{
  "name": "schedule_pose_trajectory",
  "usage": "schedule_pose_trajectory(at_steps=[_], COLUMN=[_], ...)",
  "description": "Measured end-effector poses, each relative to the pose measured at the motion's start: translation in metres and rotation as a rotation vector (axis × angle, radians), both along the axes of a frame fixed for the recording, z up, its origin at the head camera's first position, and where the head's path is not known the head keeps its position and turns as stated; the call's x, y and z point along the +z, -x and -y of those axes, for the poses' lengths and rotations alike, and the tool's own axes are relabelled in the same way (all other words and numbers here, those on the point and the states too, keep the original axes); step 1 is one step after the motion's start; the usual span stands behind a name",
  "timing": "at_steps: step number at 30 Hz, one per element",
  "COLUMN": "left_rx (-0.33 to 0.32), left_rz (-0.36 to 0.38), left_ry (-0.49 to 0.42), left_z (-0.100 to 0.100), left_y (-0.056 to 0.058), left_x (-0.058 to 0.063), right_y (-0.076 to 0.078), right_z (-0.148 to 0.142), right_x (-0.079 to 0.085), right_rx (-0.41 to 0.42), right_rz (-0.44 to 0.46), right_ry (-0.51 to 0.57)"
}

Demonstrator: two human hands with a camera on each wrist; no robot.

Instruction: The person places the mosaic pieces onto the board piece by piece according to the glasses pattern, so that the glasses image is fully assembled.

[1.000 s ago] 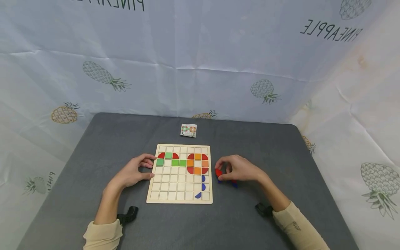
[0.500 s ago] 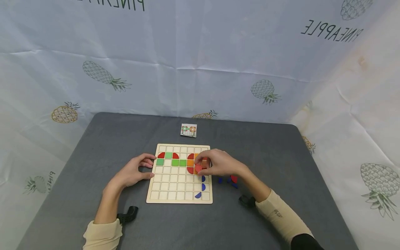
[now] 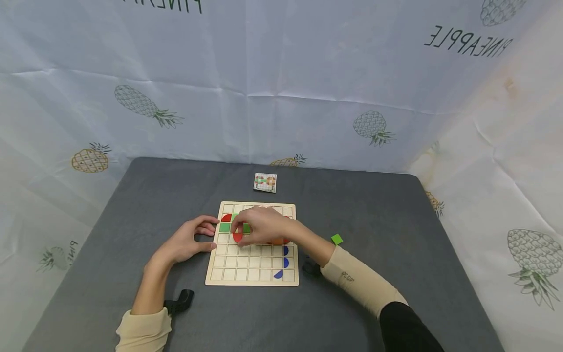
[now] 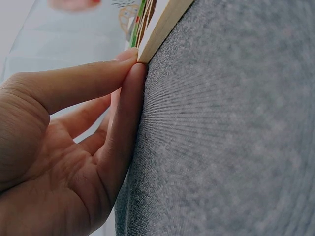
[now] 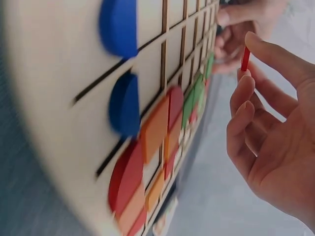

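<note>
My right hand (image 3: pixel 262 224) is over the left part of a wooden grid board (image 3: pixel 246 276), pinching a red rounded tile (image 5: pixel 245 59) between thumb and fingertips. In the right wrist view that tile stands edge-on, above the board's surface. My left hand (image 3: pixel 193 236) rests at the board's left edge, its thumb and fingers spread along the rim; in the left wrist view its fingertips touch the wooden edge (image 4: pixel 165 32). Red, green and orange tiles form rows on the upper board, partly hidden by the right hand. Several blue half-round tiles (image 5: pixel 124 105) lie along the right side.
Behind the board lies a small printed pattern card (image 3: pixel 265 183). A loose green square tile (image 3: pixel 336 239) lies on the grey table (image 3: pixel 374 205), near the right forearm, which hides the spot where other tiles lay. White pineapple-print cloth (image 3: pixel 246 112) surrounds the table.
My right hand takes the red tile from beside the board and carries it left across the board to the left columns. The green square comes into view. The left hand stays put.
</note>
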State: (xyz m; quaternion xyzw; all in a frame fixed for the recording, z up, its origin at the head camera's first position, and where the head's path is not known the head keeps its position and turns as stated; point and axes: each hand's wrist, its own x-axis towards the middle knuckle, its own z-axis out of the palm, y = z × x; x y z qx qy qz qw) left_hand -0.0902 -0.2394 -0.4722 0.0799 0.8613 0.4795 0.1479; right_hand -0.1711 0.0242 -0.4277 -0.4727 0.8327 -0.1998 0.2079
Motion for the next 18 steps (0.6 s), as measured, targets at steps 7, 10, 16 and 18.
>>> schedule_pose_trajectory(at_steps=[7, 10, 16, 18], left_rx=[-0.013, -0.012, -0.017, -0.018], left_rz=[-0.013, -0.010, -0.004, -0.006], left_ry=[-0.013, -0.012, -0.004, -0.005], left_z=[0.002, 0.002, 0.003, 0.003], left_y=[0.000, 0.001, 0.001, 0.001], left_x=[0.000, -0.001, -0.002, -0.002], right_y=[0.003, 0.004, 0.005, 0.005], right_z=[0.037, 0.046, 0.052, 0.052], right_x=[-0.014, -0.019, -0.023, -0.023], right_rx=[0.008, -0.003, -0.029, -0.036], right_rz=[0.002, 0.011, 0.021, 0.020], right_ry=[-0.084, -0.093, -0.110, -0.114])
